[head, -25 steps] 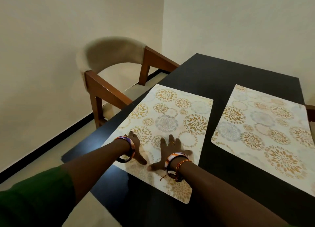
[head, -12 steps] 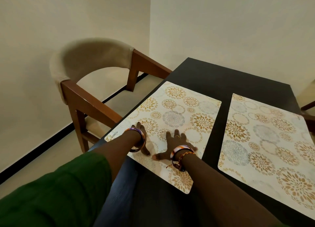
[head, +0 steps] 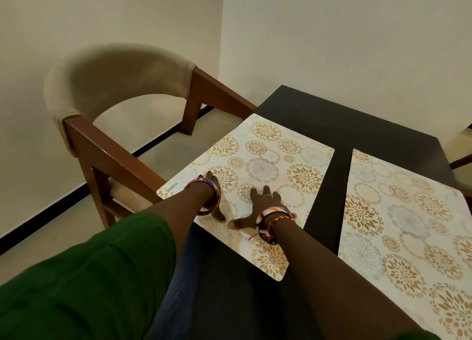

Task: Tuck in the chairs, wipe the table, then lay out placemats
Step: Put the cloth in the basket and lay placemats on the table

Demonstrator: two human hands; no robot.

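Evidently the task is in its last stage. Both hands lie flat, fingers spread and holding nothing: the left hand (head: 213, 186) and the right hand (head: 263, 203) press on the cream rectangular placemat with gold floral medallions (head: 258, 166), which lies on the dark surface (head: 319, 115). A second matching placemat (head: 398, 212) sits to the right of the hands, apart from the first by a bare strip. Left of the hands, the wooden chair with beige padded back (head: 115, 84) looks pushed in. Wiping seems done, though no cloth shows. Probably only final straightening remains, perhaps more mats out of view.
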